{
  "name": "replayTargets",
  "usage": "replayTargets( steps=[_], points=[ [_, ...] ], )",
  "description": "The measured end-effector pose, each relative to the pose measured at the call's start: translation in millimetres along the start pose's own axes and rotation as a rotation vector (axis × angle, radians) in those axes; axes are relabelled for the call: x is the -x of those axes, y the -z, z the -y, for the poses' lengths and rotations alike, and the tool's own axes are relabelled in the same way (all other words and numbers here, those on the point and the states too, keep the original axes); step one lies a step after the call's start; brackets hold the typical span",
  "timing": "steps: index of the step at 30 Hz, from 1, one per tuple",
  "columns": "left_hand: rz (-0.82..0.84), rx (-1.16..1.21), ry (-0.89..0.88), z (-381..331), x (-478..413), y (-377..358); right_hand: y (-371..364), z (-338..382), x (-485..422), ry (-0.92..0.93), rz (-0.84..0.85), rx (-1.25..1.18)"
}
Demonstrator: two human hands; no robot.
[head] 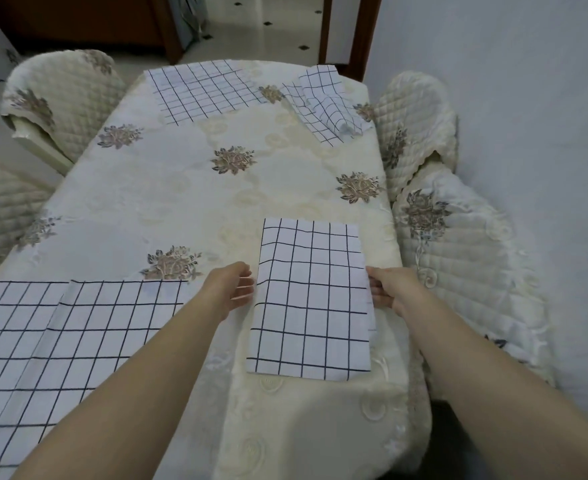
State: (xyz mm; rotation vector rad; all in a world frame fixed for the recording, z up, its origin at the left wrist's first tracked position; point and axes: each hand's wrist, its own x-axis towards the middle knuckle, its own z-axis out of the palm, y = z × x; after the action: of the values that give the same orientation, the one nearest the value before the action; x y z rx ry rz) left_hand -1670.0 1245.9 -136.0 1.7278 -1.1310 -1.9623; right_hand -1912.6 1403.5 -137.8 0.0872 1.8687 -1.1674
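A white cloth with a dark grid, folded into a tall rectangle (311,299), lies flat on the near right part of the table. My left hand (232,289) hovers just off its left edge, fingers loosely bent, with a small gap to the fabric. My right hand (387,289) is at the cloth's right edge, and its fingertips touch the fabric. Neither hand lifts the cloth.
The table wears a cream flowered tablecloth (188,188). Another grid cloth (60,341) lies spread at the near left, a third one (202,90) at the far end, and a rumpled folded one (327,105) at the far right. Quilted chairs (458,271) flank the table; a wall (545,98) is on the right.
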Motion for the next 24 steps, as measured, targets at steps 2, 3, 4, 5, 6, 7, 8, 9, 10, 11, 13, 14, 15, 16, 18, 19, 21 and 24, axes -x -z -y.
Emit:
replayTargets(
  steps=[2,3,4,5,6,7,8,9,10,11,13,14,15,16,18,19,21,24],
  points=[
    [-0.013,-0.042,0.012,1.8,-0.6,-2.2,2.6,-2.4,4.1,-0.021,0.018,-0.008],
    [-0.018,-0.053,0.021,2.1,-1.0,-2.8,3.9,-4.7,6.6,-0.034,0.032,0.001],
    [-0.021,-0.057,0.026,2.9,-2.0,-3.4,5.0,-8.7,7.3,-0.045,0.045,0.007],
    [-0.022,-0.058,0.033,3.6,-2.9,-3.4,5.5,-12.4,8.3,-0.056,0.056,0.018],
    [-0.015,-0.057,0.042,4.4,-3.7,-3.7,5.9,-16.7,6.6,-0.064,0.057,0.031],
    [0.001,-0.060,0.053,4.8,-2.9,-5.1,6.0,-20.0,6.7,-0.069,0.054,0.045],
    [0.013,-0.074,0.060,5.9,-3.1,-6.5,6.2,-23.5,5.3,-0.067,0.049,0.061],
    [0.017,-0.100,0.063,6.4,-2.4,-8.2,6.2,-26.3,4.7,-0.067,0.049,0.073],
    [0.019,-0.133,0.058,7.3,-3.0,-9.9,5.9,-28.8,3.4,-0.068,0.057,0.085],
    [0.026,-0.164,0.051,8.1,-3.5,-11.1,5.4,-30.7,3.5,-0.067,0.067,0.093],
    [0.044,-0.217,0.035,9.0,-3.8,-13.6,5.2,-33.5,4.1,-0.052,0.085,0.098],
    [0.047,-0.236,0.028,9.3,-3.5,-14.9,5.4,-34.8,3.6,-0.046,0.089,0.102],
    [0.044,-0.252,0.018,9.4,-3.7,-16.0,6.0,-35.2,3.8,-0.039,0.086,0.112],
    [0.041,-0.263,0.008,9.1,-3.5,-17.5,7.1,-35.1,4.5,-0.031,0.083,0.119],
    [0.032,-0.264,-0.014,6.3,-2.3,-20.5,8.5,-32.5,7.3,-0.018,0.070,0.122],
    [0.031,-0.255,-0.022,3.9,-0.6,-21.9,10.0,-31.3,7.7,-0.007,0.064,0.117],
    [0.045,-0.216,-0.023,-1.1,0.8,-23.7,14.0,-29.4,4.4,0.015,0.031,0.112],
    [0.066,-0.161,-0.031,-11.2,2.4,-26.5,21.8,-21.6,3.3,0.053,-0.004,0.117]
  ],
)
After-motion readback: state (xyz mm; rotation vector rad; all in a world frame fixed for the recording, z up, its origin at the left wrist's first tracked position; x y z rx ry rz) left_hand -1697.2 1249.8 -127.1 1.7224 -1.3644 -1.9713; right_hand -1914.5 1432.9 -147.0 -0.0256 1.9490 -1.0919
